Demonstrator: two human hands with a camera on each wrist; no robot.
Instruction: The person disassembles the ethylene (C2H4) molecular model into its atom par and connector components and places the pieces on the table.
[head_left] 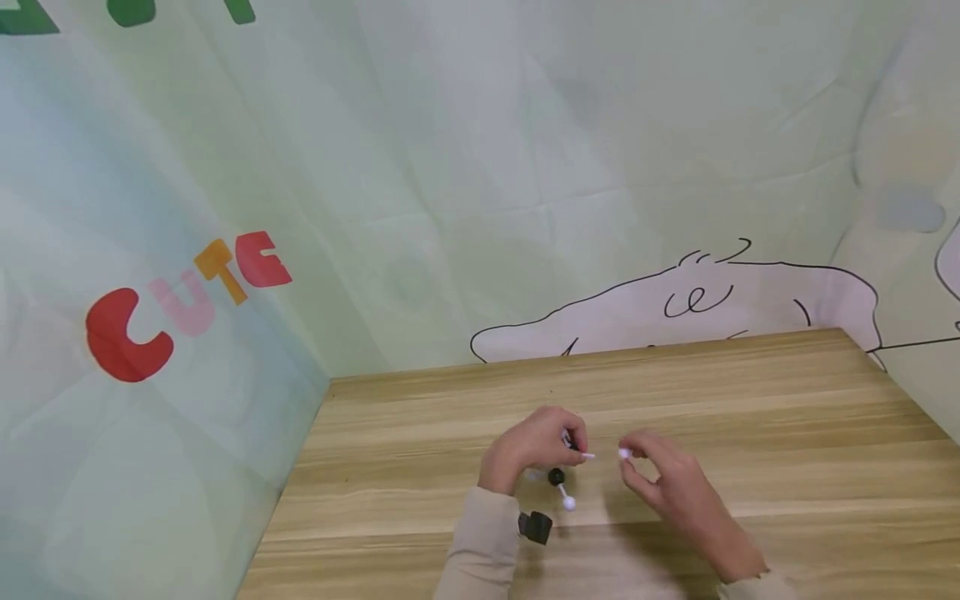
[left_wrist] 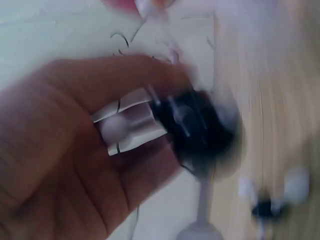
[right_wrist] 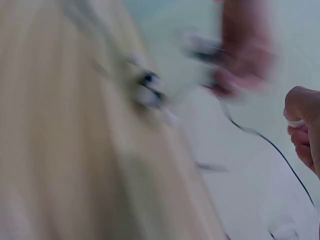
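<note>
In the head view my left hand (head_left: 536, 442) grips a ball-and-stick molecular model between thumb and fingers, with a white stick (head_left: 589, 456) poking out toward the right hand. The left wrist view shows this model's black ball (left_wrist: 200, 127) at the fingertips, with white sticks and white balls; blur softens it. My right hand (head_left: 678, 483) pinches a small white ball (head_left: 624, 453) between thumb and index finger. A short gap separates that ball from the stick. Below the left hand, a second model with a black ball (head_left: 556, 477) and white balls rests on the table.
The wood-grain table (head_left: 405, 467) ends at a printed cloth backdrop (head_left: 450, 208) behind it and on the left. A black device (head_left: 536, 527) is strapped at the left wrist, close to the second model.
</note>
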